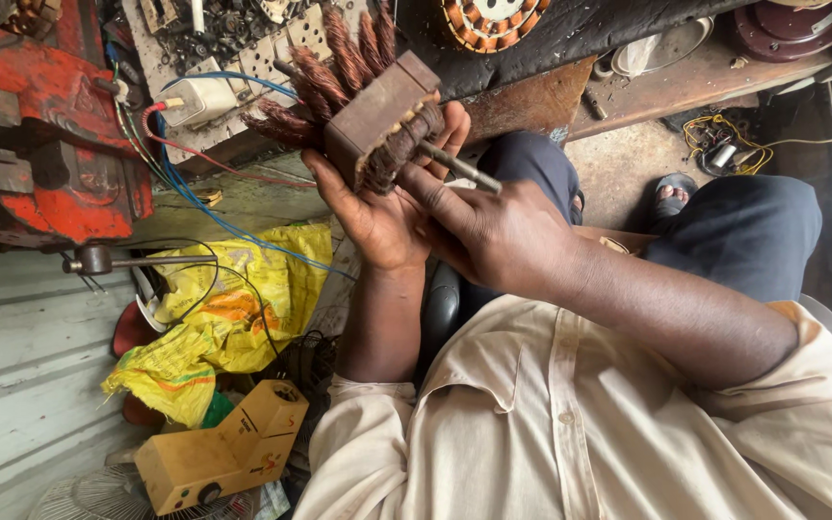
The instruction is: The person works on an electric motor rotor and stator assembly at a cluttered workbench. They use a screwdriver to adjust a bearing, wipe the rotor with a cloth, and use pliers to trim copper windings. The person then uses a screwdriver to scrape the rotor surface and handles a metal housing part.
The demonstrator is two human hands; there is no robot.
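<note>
Copper coils fan out of the stator beyond our left hand, which cups the block from beneath, fingers closed around it. Our right hand grips a metal rod, its tip against the windings on the face nearest our palm. We judge the job partway: several coil bundles stand clear on the far side, while the windings by the rod remain packed in the core.
</note>
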